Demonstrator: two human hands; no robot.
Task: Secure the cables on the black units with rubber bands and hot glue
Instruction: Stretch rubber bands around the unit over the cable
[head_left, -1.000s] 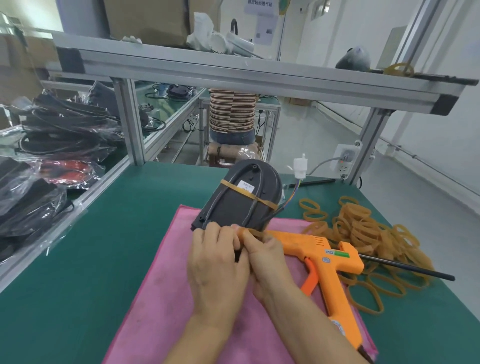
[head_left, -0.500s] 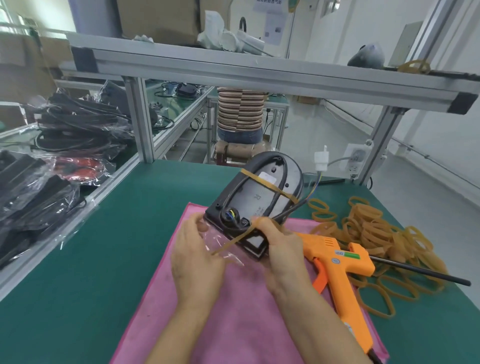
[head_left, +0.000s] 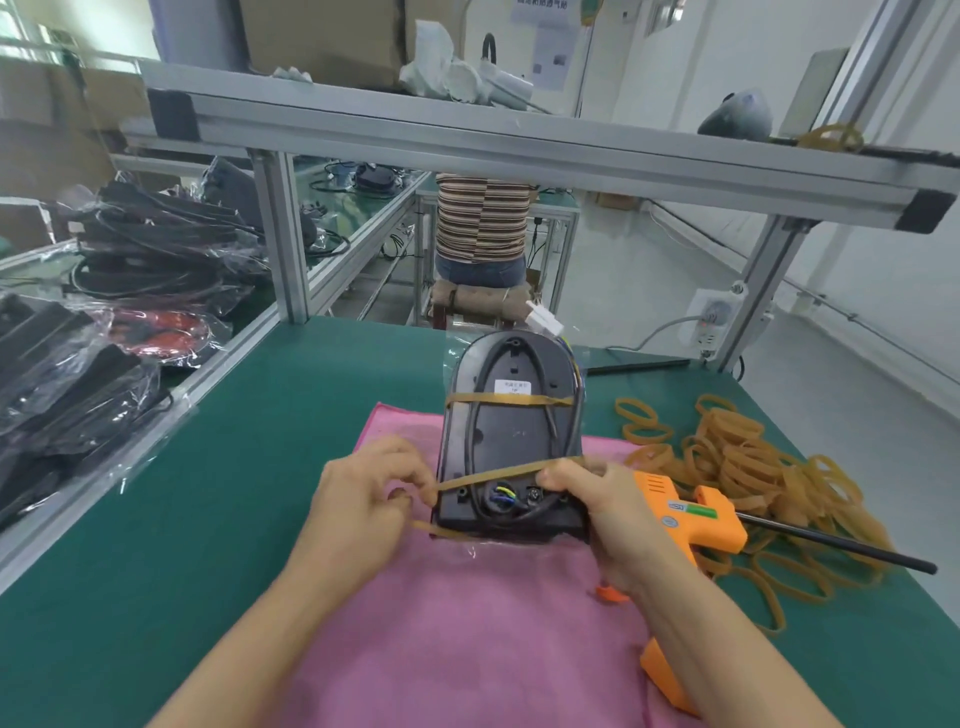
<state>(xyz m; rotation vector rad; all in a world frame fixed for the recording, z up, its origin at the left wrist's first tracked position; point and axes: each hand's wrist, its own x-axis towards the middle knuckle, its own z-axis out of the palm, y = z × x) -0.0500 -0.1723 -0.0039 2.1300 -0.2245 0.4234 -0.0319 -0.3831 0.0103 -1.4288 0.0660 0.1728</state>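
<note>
While stretched between both hands, second rubber band (head_left: 498, 474) crossed black unit (head_left: 511, 431) standing tilted on pink cloth (head_left: 467, 623). Left hand (head_left: 363, 512) pinched band's end; right hand (head_left: 597, 512) gripped unit's corner, pinning band. Could snap free, dragging cable (head_left: 480, 415) loose.

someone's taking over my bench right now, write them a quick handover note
Left hand pinches the stretched second rubber band; right hand holds its other end against the black unit.
Unit stands on the pink cloth, first band already across the cable.
Left: seat the second band, then glue. Glue gun lies right of the unit, spare bands beyond.
</note>
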